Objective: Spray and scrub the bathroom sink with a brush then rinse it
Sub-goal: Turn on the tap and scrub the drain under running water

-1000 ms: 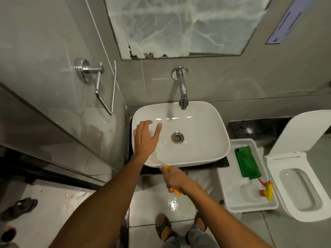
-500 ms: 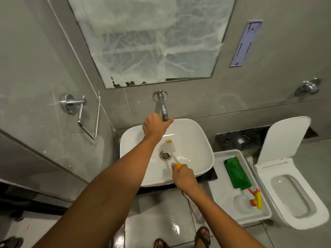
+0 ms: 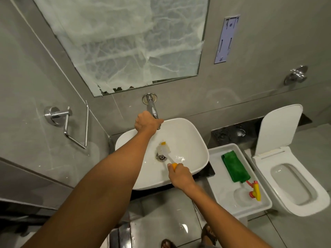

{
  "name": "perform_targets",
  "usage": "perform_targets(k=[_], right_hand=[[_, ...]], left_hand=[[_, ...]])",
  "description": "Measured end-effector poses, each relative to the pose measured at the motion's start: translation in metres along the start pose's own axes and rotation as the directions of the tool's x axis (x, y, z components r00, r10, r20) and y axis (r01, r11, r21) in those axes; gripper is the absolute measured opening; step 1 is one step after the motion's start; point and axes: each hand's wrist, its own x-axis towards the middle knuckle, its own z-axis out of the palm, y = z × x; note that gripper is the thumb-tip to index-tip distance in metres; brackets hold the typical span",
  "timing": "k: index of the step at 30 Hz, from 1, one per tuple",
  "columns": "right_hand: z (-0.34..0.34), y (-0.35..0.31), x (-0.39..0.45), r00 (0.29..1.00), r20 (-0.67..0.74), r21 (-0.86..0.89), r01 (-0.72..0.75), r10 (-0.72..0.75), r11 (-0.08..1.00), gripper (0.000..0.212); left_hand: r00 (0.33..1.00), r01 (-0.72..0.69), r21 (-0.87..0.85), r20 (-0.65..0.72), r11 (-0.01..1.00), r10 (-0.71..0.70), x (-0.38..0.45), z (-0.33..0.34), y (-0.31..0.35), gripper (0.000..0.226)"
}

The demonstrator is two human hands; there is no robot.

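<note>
Towel holder (image 3: 71, 122): chrome, on the left grey tiled wall.
My left hand (image 3: 146, 122): closed around the tap (image 3: 153, 108) at the far rim.
Sink (image 3: 195, 140): white basin under the mirror (image 3: 125, 42), on a dark counter.
Brush (image 3: 163, 148): bristles in the bowl beside the drain (image 3: 161, 157).
My right hand (image 3: 180, 176): gripping its orange handle.
Tray (image 3: 223, 190): right of sink, holding green cloth (image 3: 235, 169).
Toilet (image 3: 293, 179): far right, lid up.

Grey tiled walls (image 3: 250, 42) all around, smooth and a bit shiny. Big mirror (image 3: 125, 42) up high, covered in white streaky film. Pale purple plate (image 3: 227, 39) beside it. Shiny metal towel holder (image 3: 71, 122) on the left wall. White toilet (image 3: 293, 183) at the right, lid up. Round silver knob (image 3: 296, 74) above it. Wet grey floor tiles (image 3: 161, 228) below.
</note>
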Motion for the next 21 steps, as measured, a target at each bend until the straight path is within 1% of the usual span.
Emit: perform_targets(k=[5,9,14,21], right_hand=[[-0.001,-0.001,-0.001,1.000,-0.002,0.018,-0.004,0.004,1.000,0.057],[-0.002,0.003,-0.002,1.000,-0.006,0.019,-0.017,0.018,1.000,0.056],[-0.006,0.010,-0.005,1.000,0.010,0.006,-0.027,0.027,1.000,0.058],[-0.013,0.011,-0.012,1.000,0.026,0.007,0.008,-0.008,1.000,0.058]], left_hand=[[0.998,0.030,-0.001,0.059,1.000,-0.030,-0.001,-0.002,0.002,0.052],[0.996,0.053,-0.053,0.074,0.997,-0.049,-0.002,-0.001,0.002,0.050],[0.993,0.058,-0.066,0.104,0.996,-0.051,0.001,-0.001,0.001,0.052],[0.989,0.002,-0.042,0.146,0.999,0.004,0.009,-0.004,-0.003,0.048]])
